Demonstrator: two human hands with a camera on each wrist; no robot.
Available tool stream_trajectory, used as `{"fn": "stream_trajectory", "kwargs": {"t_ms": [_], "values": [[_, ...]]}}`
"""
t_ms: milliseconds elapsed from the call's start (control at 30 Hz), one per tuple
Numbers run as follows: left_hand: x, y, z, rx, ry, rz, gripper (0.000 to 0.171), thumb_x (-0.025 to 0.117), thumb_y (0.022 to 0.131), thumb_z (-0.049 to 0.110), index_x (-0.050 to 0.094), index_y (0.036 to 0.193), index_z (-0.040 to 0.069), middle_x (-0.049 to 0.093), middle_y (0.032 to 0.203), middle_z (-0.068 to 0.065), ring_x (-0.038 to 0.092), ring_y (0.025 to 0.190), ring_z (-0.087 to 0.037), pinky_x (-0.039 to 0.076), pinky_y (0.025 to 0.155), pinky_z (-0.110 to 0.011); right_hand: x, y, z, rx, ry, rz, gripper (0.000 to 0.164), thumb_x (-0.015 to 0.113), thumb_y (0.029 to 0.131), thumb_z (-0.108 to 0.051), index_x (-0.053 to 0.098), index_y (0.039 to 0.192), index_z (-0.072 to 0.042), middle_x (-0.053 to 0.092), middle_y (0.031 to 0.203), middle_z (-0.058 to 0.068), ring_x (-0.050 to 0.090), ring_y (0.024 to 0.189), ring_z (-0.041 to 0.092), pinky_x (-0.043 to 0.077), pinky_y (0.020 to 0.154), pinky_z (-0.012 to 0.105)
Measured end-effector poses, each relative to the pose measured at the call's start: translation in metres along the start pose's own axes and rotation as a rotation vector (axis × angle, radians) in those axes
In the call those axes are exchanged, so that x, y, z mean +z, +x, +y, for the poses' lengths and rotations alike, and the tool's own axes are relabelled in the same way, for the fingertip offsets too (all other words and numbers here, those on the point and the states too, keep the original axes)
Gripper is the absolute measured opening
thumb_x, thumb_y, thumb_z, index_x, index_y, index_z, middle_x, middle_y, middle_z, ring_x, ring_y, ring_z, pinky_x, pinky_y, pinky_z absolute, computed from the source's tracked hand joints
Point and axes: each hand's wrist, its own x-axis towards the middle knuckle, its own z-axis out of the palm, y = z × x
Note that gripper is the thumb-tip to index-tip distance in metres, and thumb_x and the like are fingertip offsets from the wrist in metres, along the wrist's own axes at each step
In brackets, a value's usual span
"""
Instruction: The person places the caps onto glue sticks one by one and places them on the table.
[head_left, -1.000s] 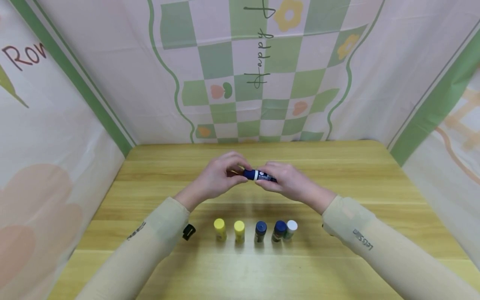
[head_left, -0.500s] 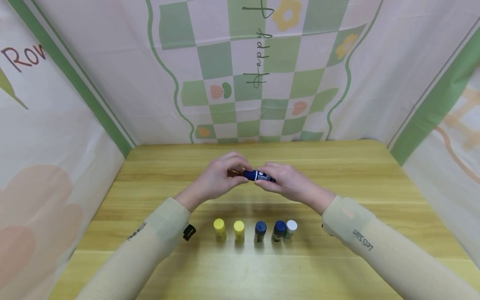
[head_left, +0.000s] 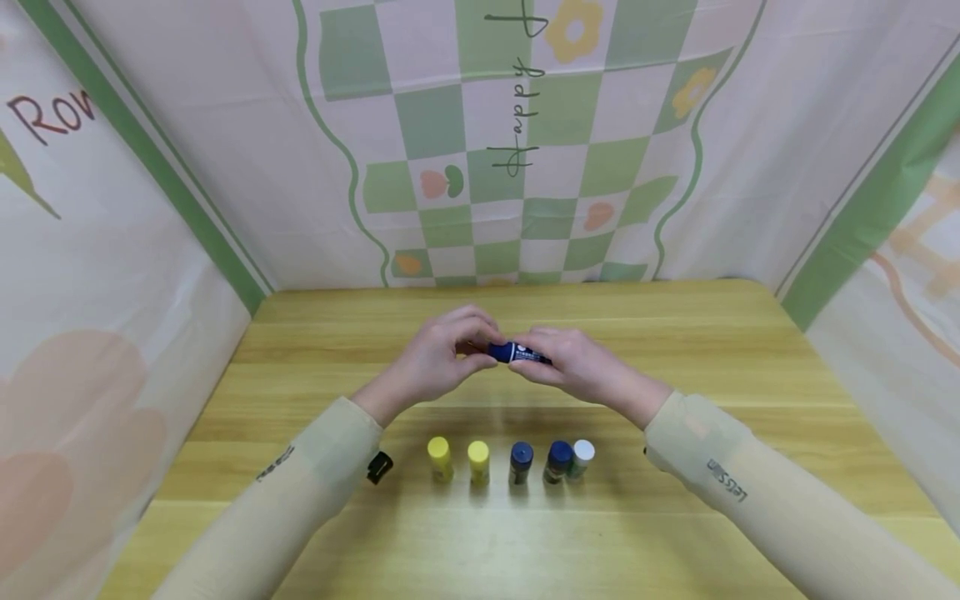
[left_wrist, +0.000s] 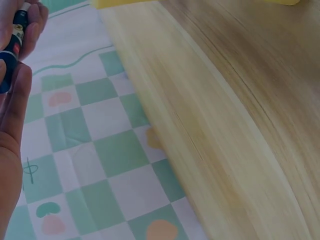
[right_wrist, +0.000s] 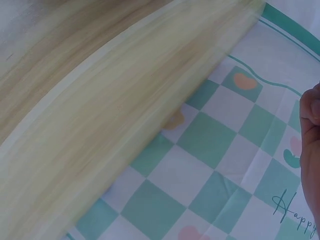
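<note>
Over the far half of the table, both hands hold a dark blue glue stick [head_left: 503, 352] lying sideways between them. My left hand [head_left: 438, 354] pinches its dark blue end between thumb and fingers. Around the labelled body, the fingers of my right hand [head_left: 572, 360] are curled, hiding much of it. A pale band shows on the stick between the hands. In the left wrist view the glue stick [left_wrist: 16, 40] appears at the upper left edge, with a pale tip at its upper end. Only part of the right hand [right_wrist: 311, 135] enters the right wrist view.
Nearer the body stands a row: two yellow sticks [head_left: 440, 458] [head_left: 478, 462], two dark blue-capped sticks [head_left: 521, 462] [head_left: 557, 461] and a white-capped one [head_left: 582, 458]. A small black object [head_left: 379, 467] lies by the left sleeve. A patterned cloth [head_left: 495, 167] hangs behind the table.
Almost nothing differs. The glue stick has shifted very slightly to the right at its left end and turned a little; both hands keep their hold.
</note>
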Motion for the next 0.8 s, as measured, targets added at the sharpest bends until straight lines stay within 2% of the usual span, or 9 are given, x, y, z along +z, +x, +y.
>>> {"fn": "stream_trajectory", "kwargs": {"t_ms": [200, 400, 800], "values": [[-0.0015, -0.0019, 0.0039, 0.072, 0.004, 0.020, 0.021, 0.076, 0.085, -0.010, 0.072, 0.104, -0.002, 0.062, 0.105, -0.009, 0.068, 0.089, -0.018, 0.059, 0.079, -0.020, -0.0020, 0.0023, -0.0031, -0.033, 0.027, 0.010, 0.042, 0.051, 0.108, -0.037, 0.070, 0.119, -0.001, 0.073, 0.102, 0.009, 0.064, 0.081, 0.012, 0.056, 0.064, 0.025], [-0.0023, -0.0030, 0.0065, 0.112, -0.006, 0.030, 0.021, 0.077, 0.084, -0.011, 0.072, 0.103, -0.003, 0.060, 0.099, -0.009, 0.068, 0.088, -0.018, 0.059, 0.078, -0.020, -0.0019, 0.0035, -0.0040, -0.065, 0.046, 0.021, 0.042, 0.050, 0.108, -0.037, 0.069, 0.120, -0.001, 0.072, 0.104, 0.008, 0.064, 0.083, 0.012, 0.056, 0.066, 0.026], [-0.0023, -0.0046, 0.0094, 0.100, -0.010, 0.042, 0.021, 0.077, 0.084, -0.010, 0.072, 0.103, -0.003, 0.060, 0.097, -0.008, 0.067, 0.086, -0.016, 0.058, 0.076, -0.020, -0.0025, 0.0056, -0.0053, -0.072, 0.089, 0.001, 0.040, 0.051, 0.108, -0.035, 0.069, 0.118, 0.000, 0.072, 0.103, 0.008, 0.062, 0.082, 0.011, 0.055, 0.065, 0.025]]}}
